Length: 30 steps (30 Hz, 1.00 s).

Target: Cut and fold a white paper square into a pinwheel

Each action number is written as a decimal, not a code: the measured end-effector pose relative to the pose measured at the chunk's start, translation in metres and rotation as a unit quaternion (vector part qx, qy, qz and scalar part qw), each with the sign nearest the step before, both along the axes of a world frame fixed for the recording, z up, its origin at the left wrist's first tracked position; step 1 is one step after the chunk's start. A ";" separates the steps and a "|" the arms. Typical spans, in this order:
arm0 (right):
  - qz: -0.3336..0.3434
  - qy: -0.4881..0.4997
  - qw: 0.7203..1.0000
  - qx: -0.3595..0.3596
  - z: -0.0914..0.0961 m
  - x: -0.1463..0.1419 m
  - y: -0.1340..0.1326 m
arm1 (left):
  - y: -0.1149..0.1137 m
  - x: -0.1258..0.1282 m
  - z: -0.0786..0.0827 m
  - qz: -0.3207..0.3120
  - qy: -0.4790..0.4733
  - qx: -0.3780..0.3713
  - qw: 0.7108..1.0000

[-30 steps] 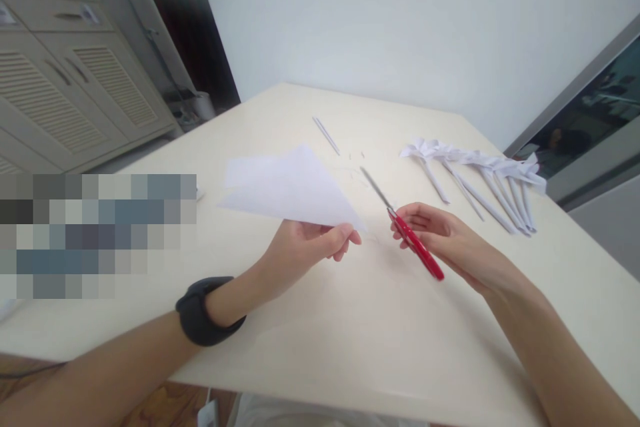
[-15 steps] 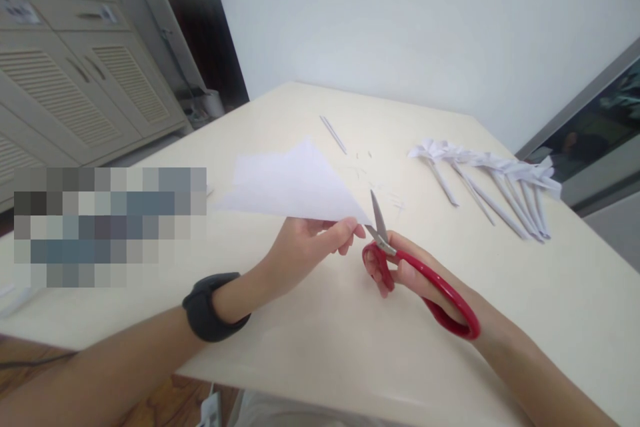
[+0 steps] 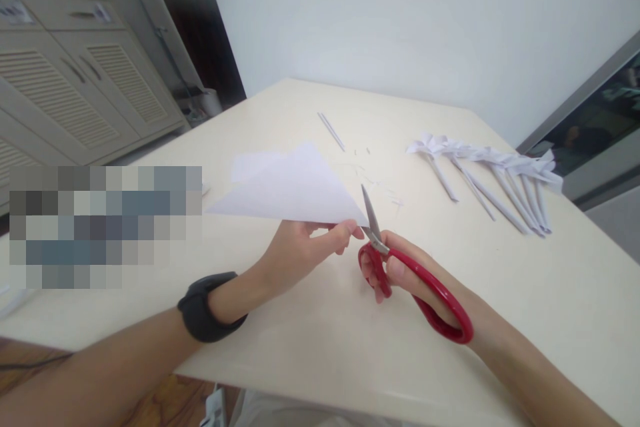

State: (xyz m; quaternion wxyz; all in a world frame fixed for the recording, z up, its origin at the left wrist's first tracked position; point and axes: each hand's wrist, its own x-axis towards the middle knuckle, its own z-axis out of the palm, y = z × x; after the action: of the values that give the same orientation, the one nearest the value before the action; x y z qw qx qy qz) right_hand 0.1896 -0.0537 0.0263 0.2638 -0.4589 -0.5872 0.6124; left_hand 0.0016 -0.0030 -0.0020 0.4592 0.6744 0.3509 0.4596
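Observation:
A white sheet of paper (image 3: 295,187), folded to a triangle, is pinched near its right corner by my left hand (image 3: 315,243), thumb on top. My right hand (image 3: 395,267) has its fingers through the handles of red-handled scissors (image 3: 430,290). Their blades stand apart, one in front of and one behind the paper's right corner, close to my left fingertips. Part of my left fingers is hidden under the sheet.
Rolled paper tubes with folded paper flowers (image 3: 480,153) lie at the right of the cream table (image 3: 320,360). Two thin paper sticks (image 3: 331,132) and small paper scraps (image 3: 385,192) lie beyond the sheet. A louvred cabinet (image 3: 85,73) stands at the left.
The scissors have moved slightly left, so the paper's right corner now lies further between the blades. The paper has tilted a little, and my left hand keeps its pinch.

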 end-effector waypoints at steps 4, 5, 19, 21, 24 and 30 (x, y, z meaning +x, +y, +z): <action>-0.004 -0.006 1.000 -0.003 0.006 -0.002 0.001 | 0.001 -0.001 -0.001 -0.003 0.003 -0.004 1.000; -0.004 -0.006 1.000 -0.004 0.006 -0.002 0.001 | 0.001 -0.001 -0.001 -0.005 0.002 -0.007 1.000; 0.002 0.007 1.000 -0.005 0.006 -0.002 0.001 | 0.000 -0.001 0.002 0.001 0.016 -0.006 1.000; 0.003 0.009 1.000 -0.003 0.006 -0.003 0.002 | 0.000 -0.001 0.002 0.001 0.019 -0.004 1.000; 0.005 0.010 1.000 -0.003 0.007 -0.003 0.002 | 0.000 -0.001 0.002 -0.002 0.020 -0.002 1.000; -0.001 0.010 1.000 -0.002 0.007 -0.002 0.001 | 0.000 -0.001 0.001 0.013 0.035 -0.003 0.999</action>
State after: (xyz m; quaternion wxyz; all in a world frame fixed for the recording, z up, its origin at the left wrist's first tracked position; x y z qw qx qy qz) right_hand 0.1875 -0.0526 0.0337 0.2689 -0.4538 -0.5832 0.6178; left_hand 0.0006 -0.0027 -0.0008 0.4430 0.6839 0.3768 0.4405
